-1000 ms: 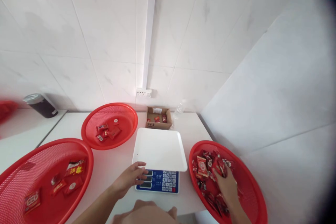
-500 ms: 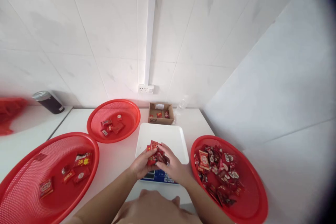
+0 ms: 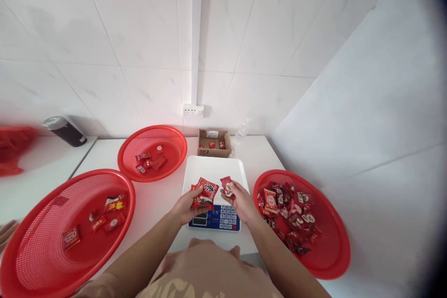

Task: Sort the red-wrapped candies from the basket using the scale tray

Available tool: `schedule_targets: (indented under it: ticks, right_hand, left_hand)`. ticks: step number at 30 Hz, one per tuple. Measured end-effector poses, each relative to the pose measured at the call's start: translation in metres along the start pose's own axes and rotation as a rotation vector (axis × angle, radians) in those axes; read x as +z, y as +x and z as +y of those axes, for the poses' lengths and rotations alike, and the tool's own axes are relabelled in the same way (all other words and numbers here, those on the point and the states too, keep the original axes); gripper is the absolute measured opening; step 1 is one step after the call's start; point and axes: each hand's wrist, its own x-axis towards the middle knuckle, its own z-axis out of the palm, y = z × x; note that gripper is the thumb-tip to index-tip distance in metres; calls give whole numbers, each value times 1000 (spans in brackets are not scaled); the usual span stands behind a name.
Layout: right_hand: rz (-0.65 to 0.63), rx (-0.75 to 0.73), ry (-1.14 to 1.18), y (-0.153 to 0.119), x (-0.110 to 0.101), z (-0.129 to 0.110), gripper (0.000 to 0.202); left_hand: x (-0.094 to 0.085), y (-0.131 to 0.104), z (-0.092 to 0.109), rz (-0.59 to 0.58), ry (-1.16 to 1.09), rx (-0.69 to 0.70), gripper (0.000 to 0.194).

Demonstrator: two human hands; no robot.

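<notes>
Several red snack packets (image 3: 206,191) are pinched together in my left hand (image 3: 190,205), in front of the white weighing pan. My right hand (image 3: 241,199) holds one small dark-red wrapped snack (image 3: 228,187) with white print between thumb and fingers. Both hands hover over the electronic scale (image 3: 220,167), apart from each other. The scale's blue keypad (image 3: 226,219) shows below them. To the right of my right hand, a red mesh basket (image 3: 333,260) holds a heap of small wrapped snacks (image 3: 296,214).
A large red basket (image 3: 38,260) at left and a smaller one (image 3: 169,137) behind it each hold several packets. A cardboard box (image 3: 213,152), clear plastic bottle (image 3: 241,131) and dark can (image 3: 66,131) stand near the wall. Another person's hand (image 3: 7,233) shows at the left edge.
My hands have drawn apart. The right has moved right with one small snack, while the left keeps the other packets. Another person's hand has appeared at the left edge.
</notes>
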Motion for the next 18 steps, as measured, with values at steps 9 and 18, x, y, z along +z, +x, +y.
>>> schedule_targets:
  ticks: [9, 18]
  right_hand:
    - [142, -295, -666, 16, -13, 14, 71]
    - [-161, 22, -559, -7, -7, 21, 30]
  left_hand:
    - [-7, -1, -6, -23, 129, 47, 24]
    - [-9, -6, -18, -129, 250, 56, 36]
